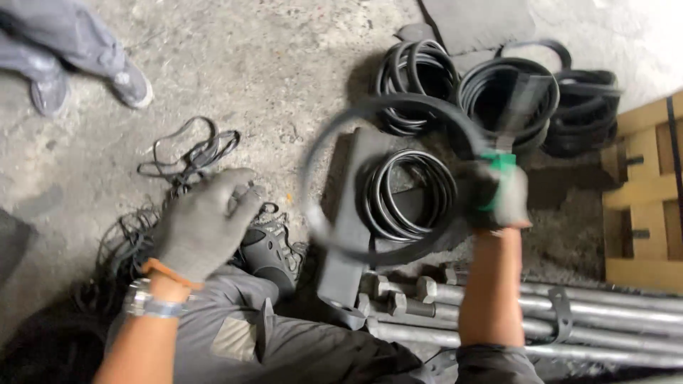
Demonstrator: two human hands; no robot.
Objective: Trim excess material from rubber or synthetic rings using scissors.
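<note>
**A:** While the frame is motion-blurred, what's the right hand (501,199) doing?

**B:** Closed around a black rubber ring (388,181), gripping its right edge. Grey knit glove, green band at the cuff. Ring is thin and round, held up in the air over the floor, smeared by blur.

**A:** Left hand (203,227)?

**B:** Same grey knit glove, orange cuff. Fingers loosely spread, palm down, holding nothing. It hovers above the person's dark shoe (270,252). Metal-link watch (146,302) on that wrist.

**A:** What's under the ring?

**B:** Coil of black rings (409,192) lying flat beside a grey flat metal bar (348,227). More coiled stacks (498,92) further back, smooth, glossy rubber, nested in circles.

**A:** Other stock?

**B:** Galvanised steel pipes (569,313) bottom right, dull silver, round section, with hex bolts at the ends and a clamp strap across them. Tangle of thin black bands (188,153) on the left, loose and irregular.

**A:** Surface?

**B:** Rough concrete floor (284,64), grey, pitted, stained. Pale wooden pallet (644,199) at the right edge. Dark flat slab (477,21) at the top.

**A:** Anyone else?

**B:** One more person's grey trouser legs and grey shoes (131,82), top left, well apart from the hands. Wearer's own trousers are grey with a patch pocket.
</note>
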